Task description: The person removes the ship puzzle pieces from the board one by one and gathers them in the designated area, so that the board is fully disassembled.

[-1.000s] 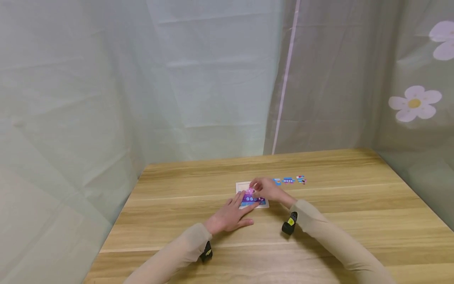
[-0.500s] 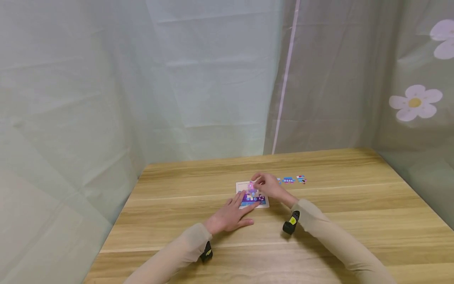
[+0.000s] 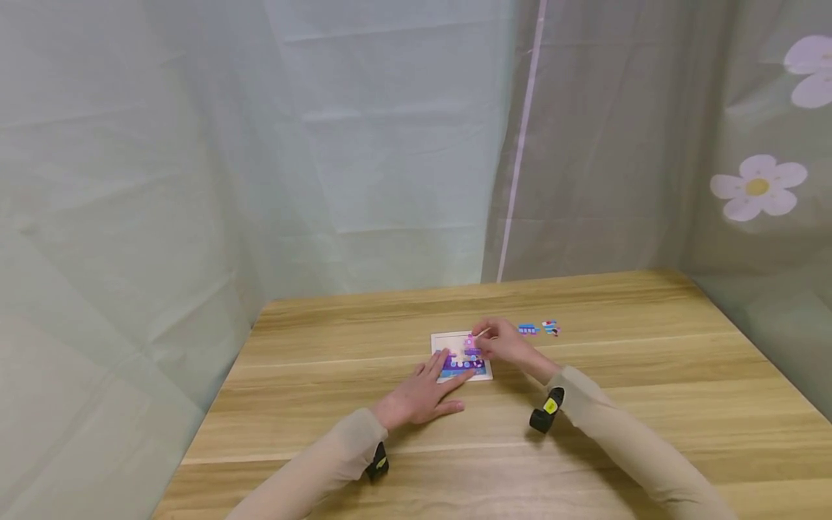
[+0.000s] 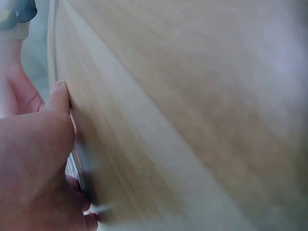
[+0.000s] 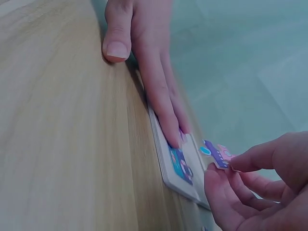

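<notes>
So the right hand (image 3: 505,342) has a pink-and-purple puzzle piece (image 5: 220,154) pinched between thumb and fingers, tilted up just over the white-edged puzzle board (image 3: 446,340). Left hand (image 3: 422,396) isn't gripping anything, fingers straight and spread with a couple resting on the board. Two more loose pieces, a blue-and-purple one (image 3: 528,329) and a multicoloured one (image 3: 551,328), lie on the wooden table (image 3: 325,383), past the right hand.

Two hands are counted: one left hand (image 3: 422,396) and one right hand (image 3: 504,341). One puzzle piece (image 5: 214,153) is held; two loose puzzle pieces (image 3: 528,329) are seen on one wooden table (image 3: 351,339). One puzzle board (image 3: 448,336), two sleeves (image 3: 331,453), two black wrist devices (image 3: 541,419) and two printed flowers (image 3: 757,188) are also counted.
</notes>
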The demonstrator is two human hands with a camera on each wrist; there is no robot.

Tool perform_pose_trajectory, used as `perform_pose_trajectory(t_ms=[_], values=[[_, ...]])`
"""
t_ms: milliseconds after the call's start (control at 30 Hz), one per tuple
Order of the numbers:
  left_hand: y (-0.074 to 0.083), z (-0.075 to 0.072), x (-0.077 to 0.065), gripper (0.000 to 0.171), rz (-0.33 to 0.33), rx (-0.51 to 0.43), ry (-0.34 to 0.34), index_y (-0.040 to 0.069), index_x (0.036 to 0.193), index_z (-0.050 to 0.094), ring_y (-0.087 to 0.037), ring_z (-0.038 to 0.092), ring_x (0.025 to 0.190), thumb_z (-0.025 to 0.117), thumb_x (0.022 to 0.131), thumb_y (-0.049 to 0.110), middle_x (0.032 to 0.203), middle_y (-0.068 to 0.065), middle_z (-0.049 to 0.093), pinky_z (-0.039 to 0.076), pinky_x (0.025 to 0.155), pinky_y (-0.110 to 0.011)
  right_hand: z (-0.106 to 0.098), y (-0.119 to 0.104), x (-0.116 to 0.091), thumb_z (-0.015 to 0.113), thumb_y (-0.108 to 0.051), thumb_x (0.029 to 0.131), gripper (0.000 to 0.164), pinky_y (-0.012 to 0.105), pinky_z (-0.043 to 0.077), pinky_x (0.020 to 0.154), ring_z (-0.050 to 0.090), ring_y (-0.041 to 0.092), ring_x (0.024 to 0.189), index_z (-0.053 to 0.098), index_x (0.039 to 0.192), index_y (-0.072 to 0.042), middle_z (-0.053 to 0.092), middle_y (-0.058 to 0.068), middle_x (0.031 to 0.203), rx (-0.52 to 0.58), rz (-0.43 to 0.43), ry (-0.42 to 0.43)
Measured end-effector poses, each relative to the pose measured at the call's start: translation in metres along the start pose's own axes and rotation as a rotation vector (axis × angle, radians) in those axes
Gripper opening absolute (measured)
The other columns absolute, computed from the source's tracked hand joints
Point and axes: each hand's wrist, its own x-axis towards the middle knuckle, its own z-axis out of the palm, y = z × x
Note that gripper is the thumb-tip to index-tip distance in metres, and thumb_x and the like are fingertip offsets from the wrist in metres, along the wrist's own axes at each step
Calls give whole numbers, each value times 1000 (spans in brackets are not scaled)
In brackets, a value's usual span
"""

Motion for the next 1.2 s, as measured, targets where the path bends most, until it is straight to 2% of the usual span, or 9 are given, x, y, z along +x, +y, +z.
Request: perform_pose_trajectory(t_ms=[167,567,867,1200], values=[[-1,2,0,61,13,-6,9,37,155,16,-36,11,150,37,99,55,161,-24,4,26,117,-55,-9,3,-5,58,-6,94,20,28,58,64,65,17,72,59,111,3,63,16,95,21,45,-7],[-2,0,1,62,2,-19,10,38,154,15,-34,7,151,36,99,56,162,-22,2,22,119,-53,-27,12,-12,57,-5,94,24,31,60,70,67,17,75,56,115,7,62,18,100,74,44,6],[-1,1,0,61,31,-20,35,35,155,19,-37,10,150,38,100,53,161,-25,5,25,117,-56,-40,21,-17,60,-4,93,25,30,60,68,66,12,71,56,113,11,66,18,96,105,47,20],[-3,5,1,60,36,-32,35,35,155,19,-36,8,151,38,100,52,161,-24,4,19,119,-55,-57,29,-26,61,-3,92,28,28,60,69,66,11,76,56,114,13,67,17,98,128,62,38]])
